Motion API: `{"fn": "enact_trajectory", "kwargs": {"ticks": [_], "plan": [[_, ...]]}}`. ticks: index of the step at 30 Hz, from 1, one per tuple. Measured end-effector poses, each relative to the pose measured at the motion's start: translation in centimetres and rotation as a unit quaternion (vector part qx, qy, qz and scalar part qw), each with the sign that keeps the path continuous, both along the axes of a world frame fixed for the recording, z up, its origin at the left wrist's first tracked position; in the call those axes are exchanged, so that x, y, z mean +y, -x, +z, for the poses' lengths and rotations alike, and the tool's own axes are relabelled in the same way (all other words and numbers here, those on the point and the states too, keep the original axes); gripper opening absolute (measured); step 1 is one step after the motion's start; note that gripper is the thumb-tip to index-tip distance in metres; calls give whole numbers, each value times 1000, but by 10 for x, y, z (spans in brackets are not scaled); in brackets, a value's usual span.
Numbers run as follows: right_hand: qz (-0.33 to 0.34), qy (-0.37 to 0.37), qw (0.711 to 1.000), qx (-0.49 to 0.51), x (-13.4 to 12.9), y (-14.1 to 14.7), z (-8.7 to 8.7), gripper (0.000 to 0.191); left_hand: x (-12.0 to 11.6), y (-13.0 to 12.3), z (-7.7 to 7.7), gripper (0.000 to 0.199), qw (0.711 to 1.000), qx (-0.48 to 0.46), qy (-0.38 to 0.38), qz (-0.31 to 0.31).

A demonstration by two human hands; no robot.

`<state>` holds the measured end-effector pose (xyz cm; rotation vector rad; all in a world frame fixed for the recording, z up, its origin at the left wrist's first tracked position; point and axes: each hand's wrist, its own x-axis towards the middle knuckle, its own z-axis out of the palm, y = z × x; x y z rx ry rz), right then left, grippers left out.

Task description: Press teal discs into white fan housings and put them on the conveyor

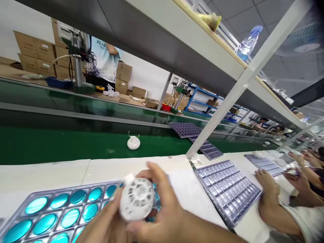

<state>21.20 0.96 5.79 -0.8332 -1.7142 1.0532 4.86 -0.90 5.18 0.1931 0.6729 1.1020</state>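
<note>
Clasped between left hand (107,222) and right hand (162,206), a white perforated plastic housing (136,199) is held above a teal-disc tray (55,195).

head cam | on wearer's head, faces fwd + down | v. close to hands (164,207) | frame tilted

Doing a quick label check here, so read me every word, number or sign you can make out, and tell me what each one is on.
"BE H", with any further letters unclear, on the white T-shirt of a co-worker across the conveyor.
Labels on the cardboard boxes: too small to read.
Round white housing: no readable marking shows.
</note>
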Motion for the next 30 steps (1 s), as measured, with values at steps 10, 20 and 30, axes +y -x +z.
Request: {"fn": "enact_trajectory", "kwargs": {"ticks": [10,20,30], "plan": [[30,-95,895,-434,61,7,-6,17,3,17,14,48,983,69,-9,168],[55,-7,903,-426,66,2,2,14,-3,8,28,43,976,136,-14,167],[96,32,992,-81,19,0,49,14,-2,3,26,55,970,142,-44,191]]}}
